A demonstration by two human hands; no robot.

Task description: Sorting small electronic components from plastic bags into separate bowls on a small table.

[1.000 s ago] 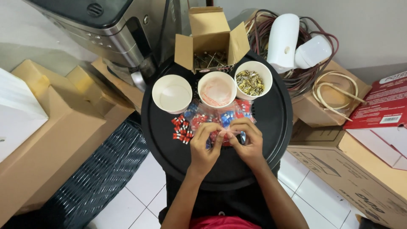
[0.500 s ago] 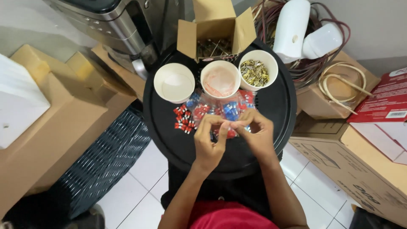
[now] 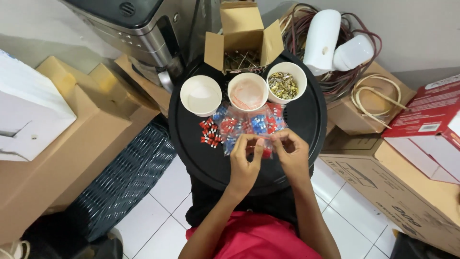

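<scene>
I see a round black tabletop [image 3: 306, 120] under the head camera, hemmed in by cardboard boxes [image 3: 72, 158] on both sides and a steel appliance [image 3: 139, 29] at the back. On its far edge stands a small open cardboard box [image 3: 242, 29] with thin metal pins inside. In front of it sit three paper cups in a row: the left cup [image 3: 201, 95] looks empty, the middle cup [image 3: 247, 91] has a reddish inside, the right cup [image 3: 286, 82] holds small brass-coloured metal parts. Just nearer to me lies a heap of clear packets of red and blue connectors [image 3: 244, 125], with a few loose red connectors [image 3: 209, 133] to its left. My left hand [image 3: 244, 160] and right hand [image 3: 292, 152] meet at the near edge of that heap; the fingers of both are pinched narrow on one small packet [image 3: 266, 147], held between them just above the tabletop
</scene>
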